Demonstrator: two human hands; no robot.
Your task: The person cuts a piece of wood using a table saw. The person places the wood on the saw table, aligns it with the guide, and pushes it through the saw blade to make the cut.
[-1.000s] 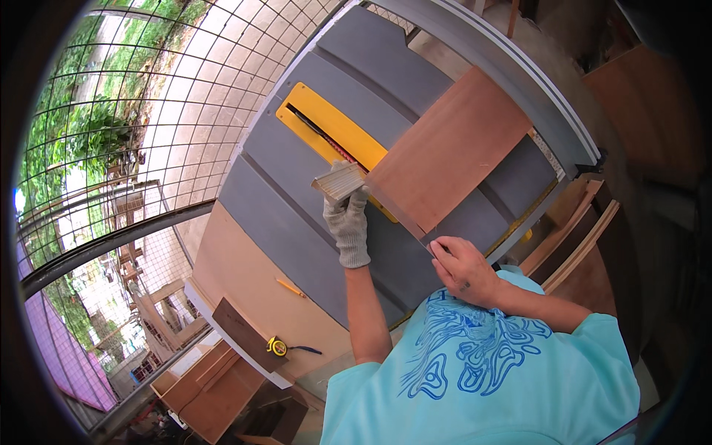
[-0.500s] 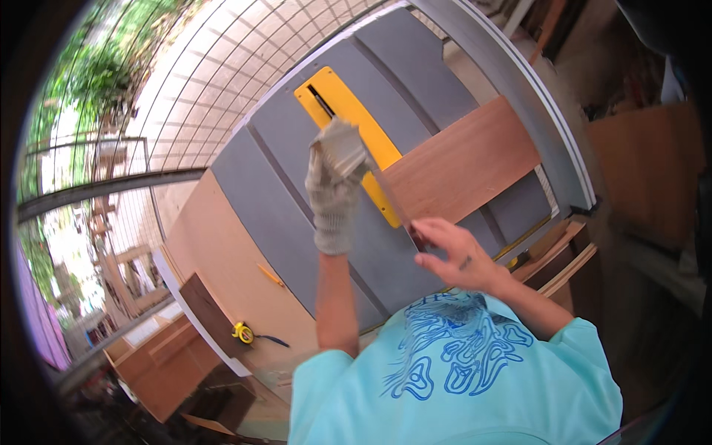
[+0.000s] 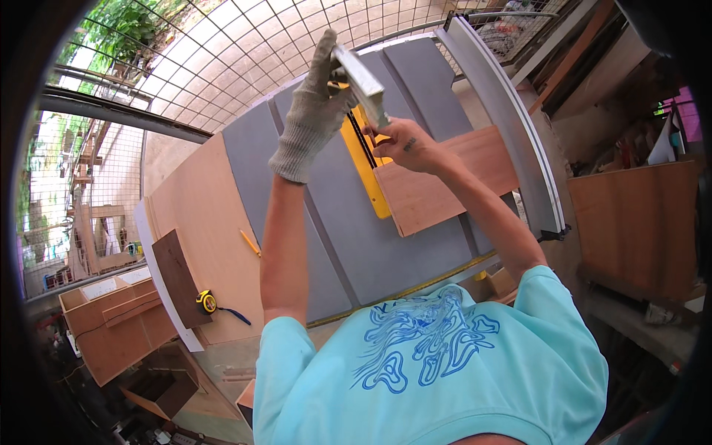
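A silvery, bar-shaped piece (image 3: 362, 80) is held tilted above the grey table saw top (image 3: 356, 245); its exact kind is unclear. My left hand (image 3: 311, 111), in a knitted grey glove, is closed round its left side with one finger pointing up. Bare and closed, my right hand (image 3: 406, 142) grips at the bar's lower end, its fingertips partly hidden. Below the hands lies the saw's yellow insert plate (image 3: 377, 199) with a dark slot. A reddish-brown board (image 3: 423, 196) rests flat on the table, its left end beside the insert plate.
A long grey fence (image 3: 512, 119) borders the table's right side. On the pale wood extension (image 3: 200, 208) at left lie an orange pencil (image 3: 250, 242), a dark board (image 3: 178, 278) and a yellow tape measure (image 3: 206, 300). Wire mesh (image 3: 282, 37) stands beyond; a wooden cabinet (image 3: 634, 230) stands at right.
Both hands have moved farther out over the table and up, with the silvery piece turned between them. My right hand has come closer to my left. The view has shifted.
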